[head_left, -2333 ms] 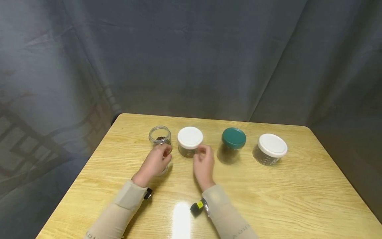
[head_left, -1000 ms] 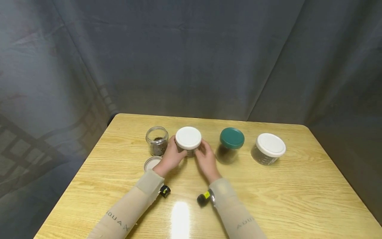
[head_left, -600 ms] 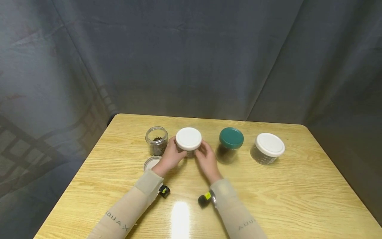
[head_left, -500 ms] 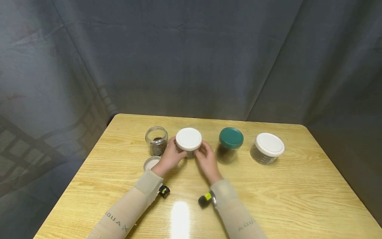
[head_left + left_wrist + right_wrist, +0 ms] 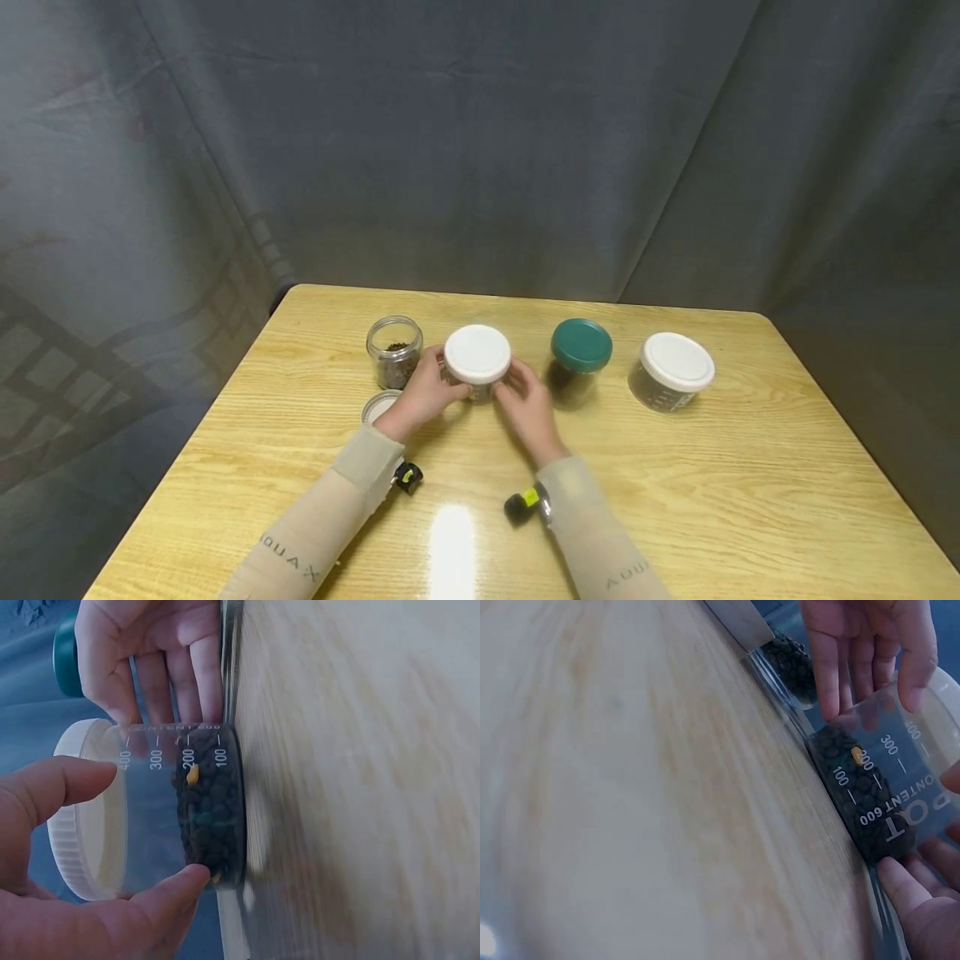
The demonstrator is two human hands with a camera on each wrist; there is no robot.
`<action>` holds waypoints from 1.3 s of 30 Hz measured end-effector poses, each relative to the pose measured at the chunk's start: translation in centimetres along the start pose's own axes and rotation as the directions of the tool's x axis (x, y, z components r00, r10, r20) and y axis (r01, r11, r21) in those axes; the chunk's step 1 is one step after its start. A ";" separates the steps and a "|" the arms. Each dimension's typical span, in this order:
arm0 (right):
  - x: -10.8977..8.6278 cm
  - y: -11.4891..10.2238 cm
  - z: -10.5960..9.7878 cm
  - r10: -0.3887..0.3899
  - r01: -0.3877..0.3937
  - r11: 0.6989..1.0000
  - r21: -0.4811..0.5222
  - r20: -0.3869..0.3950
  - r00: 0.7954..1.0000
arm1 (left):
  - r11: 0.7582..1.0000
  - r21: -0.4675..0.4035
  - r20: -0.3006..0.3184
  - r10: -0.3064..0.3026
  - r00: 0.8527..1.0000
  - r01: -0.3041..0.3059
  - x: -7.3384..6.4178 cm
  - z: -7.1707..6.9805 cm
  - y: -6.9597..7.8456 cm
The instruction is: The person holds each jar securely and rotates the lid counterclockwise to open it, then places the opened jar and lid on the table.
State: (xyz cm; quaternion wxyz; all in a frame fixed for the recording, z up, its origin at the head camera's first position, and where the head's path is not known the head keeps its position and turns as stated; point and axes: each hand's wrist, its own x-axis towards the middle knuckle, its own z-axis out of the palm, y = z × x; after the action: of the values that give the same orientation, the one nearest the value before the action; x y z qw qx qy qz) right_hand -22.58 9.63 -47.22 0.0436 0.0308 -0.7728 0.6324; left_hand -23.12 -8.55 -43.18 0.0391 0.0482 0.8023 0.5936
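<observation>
A clear plastic jar with a white lid [image 5: 477, 354] stands upright near the middle of the table. Both hands hold it by its sides. My left hand [image 5: 427, 392] grips the left side with thumb and fingers; my right hand [image 5: 528, 408] grips the right side. In the left wrist view, the jar [image 5: 150, 810] shows printed volume marks and dark, bean-like pieces at its bottom with a few yellow bits among them. The same contents show through the jar [image 5: 877, 780] in the right wrist view.
An open glass jar [image 5: 394, 367] with dark pieces stands to the left. A loose white lid [image 5: 377, 406] lies before it, partly behind the left hand. A green-lidded jar [image 5: 582, 346] and another white-lidded jar [image 5: 677, 362] stand to the right on the wooden table [image 5: 765, 467].
Both hands were apart earlier, the left above the loose lid by the open jar. They came together around the white-lidded jar, which has just shifted slightly toward me and to the right.
</observation>
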 end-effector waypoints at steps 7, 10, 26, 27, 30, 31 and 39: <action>-0.1 -0.1 -0.7 0.008 -0.008 1.000 -0.027 0.027 1.000 | 0.999 0.038 0.013 -0.006 1.000 0.006 -0.4 0.0 0.0; -0.1 0.2 -0.9 0.016 -0.015 0.999 -0.038 0.042 0.999 | 0.998 0.064 0.017 -0.017 1.000 0.016 -0.5 -0.1 0.0; -0.8 0.6 -1.8 0.017 -0.017 1.000 0.004 0.087 0.996 | 0.995 0.101 0.046 -0.023 0.999 0.019 -1.2 -0.8 -0.4; -0.8 0.7 -1.8 0.021 -0.022 1.000 0.008 0.088 0.996 | 0.995 0.098 0.048 -0.022 0.999 0.017 -1.2 -0.8 -0.4; -0.8 0.9 -1.9 0.008 -0.011 1.000 0.028 0.088 0.996 | 0.997 0.079 0.065 -0.012 0.998 0.007 -1.2 -0.9 -0.4; -0.8 0.9 -1.9 0.002 -0.005 0.999 0.032 0.086 0.996 | 0.997 0.076 0.073 -0.001 0.997 -0.004 -1.2 -0.9 -0.4; -0.8 1.0 -2.1 -0.020 0.018 1.000 0.025 0.077 0.997 | 0.999 0.019 0.174 0.031 0.984 -0.035 -0.9 -1.5 -0.7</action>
State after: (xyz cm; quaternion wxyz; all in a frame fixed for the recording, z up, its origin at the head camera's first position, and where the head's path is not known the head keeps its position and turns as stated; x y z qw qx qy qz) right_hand -21.87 11.85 -47.88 0.0196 0.0631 -0.7659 0.6396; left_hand -22.44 -10.32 -43.37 0.0983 0.1133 0.8016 0.5787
